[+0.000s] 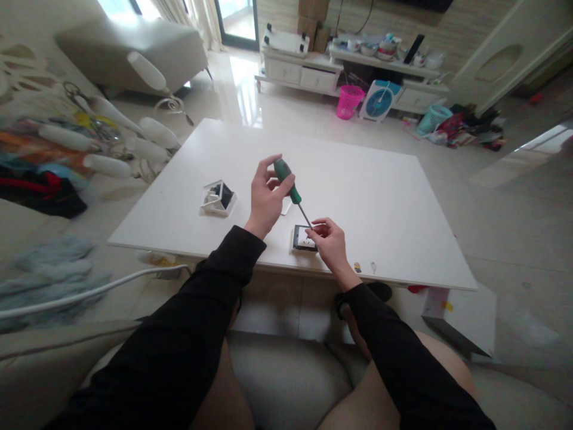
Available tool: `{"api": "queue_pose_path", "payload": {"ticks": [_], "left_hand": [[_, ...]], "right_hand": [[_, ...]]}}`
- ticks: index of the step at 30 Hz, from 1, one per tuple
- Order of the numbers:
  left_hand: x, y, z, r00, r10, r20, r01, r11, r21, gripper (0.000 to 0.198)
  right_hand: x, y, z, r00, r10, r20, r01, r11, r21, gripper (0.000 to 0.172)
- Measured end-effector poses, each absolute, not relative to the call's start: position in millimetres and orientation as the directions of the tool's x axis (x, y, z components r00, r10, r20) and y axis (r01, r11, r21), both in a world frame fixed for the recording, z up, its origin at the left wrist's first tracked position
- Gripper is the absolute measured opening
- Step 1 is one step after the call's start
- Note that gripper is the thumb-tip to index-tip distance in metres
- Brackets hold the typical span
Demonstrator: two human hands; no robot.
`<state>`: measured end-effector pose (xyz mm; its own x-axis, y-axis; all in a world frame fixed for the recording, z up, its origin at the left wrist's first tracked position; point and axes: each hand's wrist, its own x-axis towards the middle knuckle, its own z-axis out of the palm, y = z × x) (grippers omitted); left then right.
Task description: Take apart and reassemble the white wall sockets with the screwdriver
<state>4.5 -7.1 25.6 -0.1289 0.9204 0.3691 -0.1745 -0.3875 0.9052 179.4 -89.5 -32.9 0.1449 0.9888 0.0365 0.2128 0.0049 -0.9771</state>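
Observation:
My left hand (pixel 267 197) is closed round the green handle of a screwdriver (pixel 286 181), its shaft slanting down to the right. At the lower end of the shaft, the fingers of my right hand (pixel 329 242) pinch close about the tip; whether a small screw is also there is hidden. Just under these fingers a wall socket (pixel 304 237), with a white face and dark frame on a white box, lies on the white table (pixel 367 191). A flat white plate (pixel 286 206) is partly hidden behind my left hand.
A second white box (pixel 218 198) with dark parts and a tilted cover sits on the table's left. Two small items, one a yellowish piece (pixel 357 267) and one a pale piece (pixel 373 267), lie by the front edge. A white lamp (pixel 147 134) stands beyond the left edge.

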Motion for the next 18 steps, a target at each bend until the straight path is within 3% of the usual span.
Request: {"api": "queue_pose_path", "payload": {"ticks": [4,8,13,18], "left_hand": [[3,-6,28,-0.153,0.903,0.401,-0.139,-0.421,0.896,0.05],[2,-7,32,-0.173,0.884,0.434,-0.105,-0.454,0.885,0.048],[3,-10,35,-0.168,0.878,0.449,-0.052,-0.463,0.885,0.051],[6,-13,36,-0.159,0.876,0.454,-0.031,-0.465,0.885,0.043]], "right_hand": [[181,-89,-32,0.125,0.991,0.054,0.297,0.014,-0.955,0.031],[185,-87,-35,0.028,0.989,0.144,0.513,0.109,-0.852,0.031],[195,-85,-56,-0.12,0.984,0.131,0.719,0.177,-0.672,0.064],[203,-81,-77,-0.131,0.989,0.063,0.722,0.139,-0.677,0.084]]}}
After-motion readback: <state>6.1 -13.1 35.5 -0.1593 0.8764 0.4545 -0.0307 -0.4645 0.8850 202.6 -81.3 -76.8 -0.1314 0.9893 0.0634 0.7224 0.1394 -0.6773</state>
